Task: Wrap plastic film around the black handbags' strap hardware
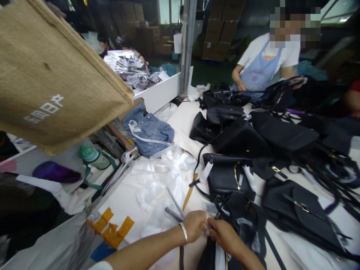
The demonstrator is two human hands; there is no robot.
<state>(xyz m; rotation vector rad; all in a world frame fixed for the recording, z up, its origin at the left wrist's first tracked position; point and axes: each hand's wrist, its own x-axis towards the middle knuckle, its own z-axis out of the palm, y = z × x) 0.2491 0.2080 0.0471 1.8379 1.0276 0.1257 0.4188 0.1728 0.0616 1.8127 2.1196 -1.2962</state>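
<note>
My left hand (pixel 194 225), with a silver bangle on its wrist, and my right hand (pixel 223 234) meet at the bottom centre of the head view. Both are closed in a pinch over a black handbag (pixel 239 217) at the table's near edge. What the fingers pinch is too small to make out. Scissors (pixel 174 210) lie on crumpled clear plastic wrap (pixel 165 176) just left of my left hand. Several more black handbags (pixel 253 138) with gold clasps and long straps are piled across the white table (pixel 126 198) to the right.
A burlap bag (pixel 53 78) hangs at upper left. A denim item (pixel 150 131), a green bottle (pixel 94 157) and orange tape (pixel 112 228) lie left. A person in a blue apron (pixel 261 67) handles a black bag across the table. A metal post (pixel 187 45) stands behind.
</note>
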